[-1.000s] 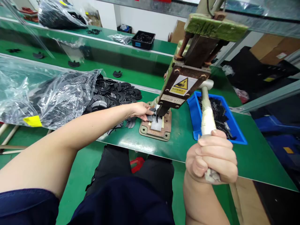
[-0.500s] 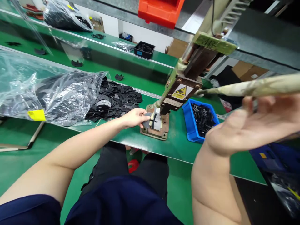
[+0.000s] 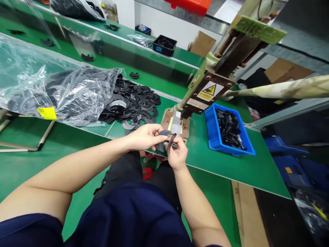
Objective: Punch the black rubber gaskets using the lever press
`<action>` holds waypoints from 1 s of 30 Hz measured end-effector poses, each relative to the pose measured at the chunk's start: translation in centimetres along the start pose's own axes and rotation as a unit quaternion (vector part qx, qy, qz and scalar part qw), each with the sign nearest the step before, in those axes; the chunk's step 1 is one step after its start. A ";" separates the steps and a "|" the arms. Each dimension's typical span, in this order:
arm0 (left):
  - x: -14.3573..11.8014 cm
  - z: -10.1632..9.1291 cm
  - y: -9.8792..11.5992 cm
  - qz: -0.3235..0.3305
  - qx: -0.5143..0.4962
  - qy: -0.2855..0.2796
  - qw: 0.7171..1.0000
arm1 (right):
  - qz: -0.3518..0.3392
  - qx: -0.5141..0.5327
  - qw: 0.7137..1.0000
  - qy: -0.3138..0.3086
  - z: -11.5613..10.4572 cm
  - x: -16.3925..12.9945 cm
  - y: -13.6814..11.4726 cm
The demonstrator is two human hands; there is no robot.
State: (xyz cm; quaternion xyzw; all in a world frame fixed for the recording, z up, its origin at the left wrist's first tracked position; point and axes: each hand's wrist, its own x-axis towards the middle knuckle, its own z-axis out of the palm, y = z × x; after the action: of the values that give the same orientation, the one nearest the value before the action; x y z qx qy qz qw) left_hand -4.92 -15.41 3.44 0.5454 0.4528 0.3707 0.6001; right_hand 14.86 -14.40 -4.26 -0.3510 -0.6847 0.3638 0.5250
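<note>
Presently, a small dark curved piece (image 3: 164, 134) is held between both hands just in front of the press base (image 3: 177, 125), at the near edge of the green bench (image 3: 221, 164). The left hand (image 3: 144, 137) is seen with fingers closed in a pinch on the flat part of the piece; the right hand (image 3: 177, 154) is pinching a thin dark curved strip (image 3: 170, 142) at the same spot. Whether the two bits are joined cannot be told.

As to progress, the press lever (image 3: 285, 90) is left free and raised to the right, and the die plate under the press head (image 3: 208, 92) appears unoccupied, so no pressing is judged to be under way. A large heap of loose black pieces (image 3: 133, 103) remains unprocessed beside an opened plastic bag (image 3: 56, 89), while the blue tray (image 3: 213, 139) is only partly filled; much work is judged to be left.

Nothing is seen lying between the hands and the press base. The lever overhangs the tray side.
</note>
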 end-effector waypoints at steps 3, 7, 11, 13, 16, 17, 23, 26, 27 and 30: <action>-0.2 0.4 0.5 -0.026 0.002 -0.010 1.000 | -0.022 -0.004 1.000 -0.002 -0.2 -0.5 -0.2; 0.0 0.8 0.7 -0.074 -0.040 -0.055 0.995 | -0.045 -0.025 0.999 -0.017 -0.5 -1.1 -0.4; 0.7 0.3 -0.3 -0.064 -0.031 -0.045 0.996 | -0.049 -0.062 0.996 -0.036 -1.3 -0.9 -0.7; 0.9 -0.1 -0.8 -0.060 -0.008 -0.034 0.998 | -0.058 -0.080 0.994 -0.041 -1.9 -0.7 -0.9; 0.5 -0.4 -0.7 -0.006 0.067 0.018 0.998 | -0.080 -0.099 0.991 -0.044 -2.6 -0.7 -1.1; 0.2 -0.4 -0.5 0.035 0.111 0.059 0.991 | -0.087 -0.104 0.990 -0.045 -2.8 -0.7 -1.2; -1.0 0.3 0.7 0.164 0.310 0.065 0.934 | -0.110 -0.128 0.984 -0.050 -2.9 -0.9 -1.3; -0.6 0.4 -0.1 0.137 0.273 0.057 0.950 | -0.112 -0.131 0.984 -0.043 -2.9 -0.9 -1.3; -0.5 0.5 -0.4 0.130 0.251 0.070 0.957 | -0.111 -0.131 0.984 -0.037 -2.9 -1.0 -1.3; -0.3 0.5 -0.8 0.092 0.147 0.082 0.982 | -0.106 -0.127 0.986 -0.020 -3.0 -1.0 -1.4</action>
State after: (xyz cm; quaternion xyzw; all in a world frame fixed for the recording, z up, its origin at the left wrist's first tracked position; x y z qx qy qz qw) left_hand -4.59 -15.97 2.66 0.6348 0.4975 0.3973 0.4378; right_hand 17.82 -15.58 -3.01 -0.3325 -0.7690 0.2230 0.4983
